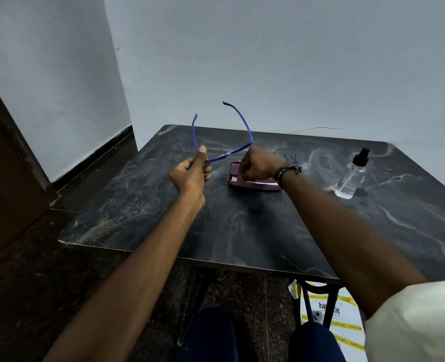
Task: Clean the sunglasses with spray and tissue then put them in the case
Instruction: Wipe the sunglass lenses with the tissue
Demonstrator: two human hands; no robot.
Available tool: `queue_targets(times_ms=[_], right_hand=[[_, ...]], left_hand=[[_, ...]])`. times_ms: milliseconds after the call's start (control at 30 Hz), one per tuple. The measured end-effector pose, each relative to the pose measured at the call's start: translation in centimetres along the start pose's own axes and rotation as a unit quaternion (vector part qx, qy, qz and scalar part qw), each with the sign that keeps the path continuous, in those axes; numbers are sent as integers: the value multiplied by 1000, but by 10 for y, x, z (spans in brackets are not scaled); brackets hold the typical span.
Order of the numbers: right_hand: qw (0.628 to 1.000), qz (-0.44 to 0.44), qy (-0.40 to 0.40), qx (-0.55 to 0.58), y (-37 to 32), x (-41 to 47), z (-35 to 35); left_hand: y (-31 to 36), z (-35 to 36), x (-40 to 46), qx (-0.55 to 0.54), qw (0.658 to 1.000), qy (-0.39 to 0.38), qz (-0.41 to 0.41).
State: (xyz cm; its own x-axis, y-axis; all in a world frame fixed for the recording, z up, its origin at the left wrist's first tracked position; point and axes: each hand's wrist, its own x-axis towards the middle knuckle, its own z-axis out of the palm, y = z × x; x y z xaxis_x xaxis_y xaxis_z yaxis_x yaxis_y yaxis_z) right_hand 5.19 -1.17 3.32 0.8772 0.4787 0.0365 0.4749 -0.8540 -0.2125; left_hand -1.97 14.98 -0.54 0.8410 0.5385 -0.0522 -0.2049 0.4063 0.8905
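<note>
Blue-framed sunglasses (243, 120) are held up above the table with both temple arms unfolded and pointing away from me. My left hand (191, 171) pinches the left end of the frame between thumb and fingers. My right hand (257, 165) grips the right end of the frame, fingers curled. Right below and behind my right hand lies an open purple glasses case (252, 184) with something white inside it. A clear spray bottle (351, 176) with a black nozzle stands on the table at the right. I cannot make out a tissue for certain.
The dark marble-patterned table (242, 231) stands against a pale wall. A white printed bag (341, 317) lies on the floor under the table's right side. A brown door (4, 178) is at the left. My knees are below the near edge.
</note>
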Motion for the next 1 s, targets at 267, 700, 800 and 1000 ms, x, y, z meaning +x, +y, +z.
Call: queue_targets(times_ms=[267,700,800,1000], right_hand=[[998,2,-60,-14,-5,17,5],[998,-20,-48,-25,-4,16,11],[998,-28,-54,-28,2,18,15],[997,-34,-11,75,17,8,8]], left_hand=[[-5,-7,6,4,1000,7,-13],[-12,-5,4,-16,999,22,-39],[-9,-5,4,-21,999,27,-42],[-3,-5,3,-40,997,38,-57]])
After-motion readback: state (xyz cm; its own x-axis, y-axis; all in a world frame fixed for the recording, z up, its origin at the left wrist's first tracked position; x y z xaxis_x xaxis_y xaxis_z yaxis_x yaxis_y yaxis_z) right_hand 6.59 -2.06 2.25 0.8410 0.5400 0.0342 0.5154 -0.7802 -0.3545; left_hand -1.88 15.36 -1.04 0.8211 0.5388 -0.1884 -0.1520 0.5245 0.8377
